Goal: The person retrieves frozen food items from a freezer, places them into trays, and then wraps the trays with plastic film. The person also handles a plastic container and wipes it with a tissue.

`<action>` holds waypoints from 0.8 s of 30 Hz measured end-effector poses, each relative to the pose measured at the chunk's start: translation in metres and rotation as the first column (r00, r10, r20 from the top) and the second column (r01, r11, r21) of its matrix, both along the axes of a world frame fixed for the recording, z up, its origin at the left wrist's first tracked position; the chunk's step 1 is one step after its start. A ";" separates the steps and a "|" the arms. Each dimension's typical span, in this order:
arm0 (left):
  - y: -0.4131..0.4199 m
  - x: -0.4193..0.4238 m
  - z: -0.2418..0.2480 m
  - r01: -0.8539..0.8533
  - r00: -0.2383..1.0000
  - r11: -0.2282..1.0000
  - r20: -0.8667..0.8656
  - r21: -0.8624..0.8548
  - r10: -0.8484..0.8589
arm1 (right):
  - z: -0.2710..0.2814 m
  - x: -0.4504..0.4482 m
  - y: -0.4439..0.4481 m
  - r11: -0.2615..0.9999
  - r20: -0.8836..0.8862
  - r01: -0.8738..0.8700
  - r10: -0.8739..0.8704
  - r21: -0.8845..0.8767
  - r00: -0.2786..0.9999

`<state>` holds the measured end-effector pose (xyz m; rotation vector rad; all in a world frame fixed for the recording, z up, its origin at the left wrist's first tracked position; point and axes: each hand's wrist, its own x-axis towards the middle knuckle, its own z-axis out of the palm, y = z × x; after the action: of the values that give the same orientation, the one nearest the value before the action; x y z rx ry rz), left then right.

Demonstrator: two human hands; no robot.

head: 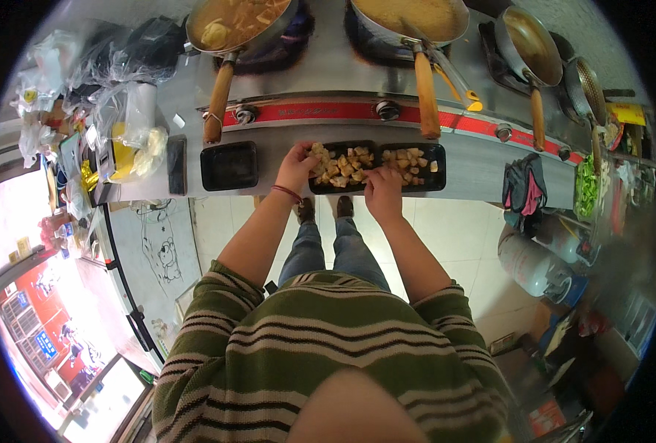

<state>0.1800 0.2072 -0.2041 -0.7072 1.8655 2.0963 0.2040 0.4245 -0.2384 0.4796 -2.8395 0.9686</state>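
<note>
My left hand (300,165) pinches a pale food piece (320,153) at the left edge of the middle black tray (336,190). That tray holds many browned, cube-like food pieces (350,164). Over the border between the middle tray and the right black tray (441,166), my right hand (384,185) rests with fingers bent among the pieces; whether it holds one is hidden. More small cubes (411,159) lie in the right tray. A third black tray (229,166), with no food in it, sits to the left of my left hand.
Behind the trays, a pan of broth (239,25) and a pan of yellowish food (411,19) stand on the stove, wooden handles pointing towards me. Smaller pans (530,47) are at the right. A dark phone-like slab (177,166), plastic bags (139,105) and a cloth (523,185) lie along the counter.
</note>
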 end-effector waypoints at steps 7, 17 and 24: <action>0.004 0.017 -0.006 0.040 0.999 0.999 -0.029 0.027 -0.039 | 0.014 -0.004 -0.005 0.996 0.048 0.033 -0.029 -0.086 0.998; 0.033 0.022 0.013 0.218 0.909 0.739 -0.143 -0.637 -0.392 | 0.023 -0.016 -0.043 0.652 0.658 0.372 0.265 -0.661 0.705; 0.032 0.025 0.018 0.227 0.892 0.647 -0.111 -0.728 -0.438 | 0.018 -0.013 -0.045 0.614 0.716 0.462 0.258 -0.641 0.649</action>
<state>0.2048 0.2395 -0.1866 -0.1352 2.7405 1.2517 0.1911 0.3799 -0.2204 -0.3338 -2.4118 2.7328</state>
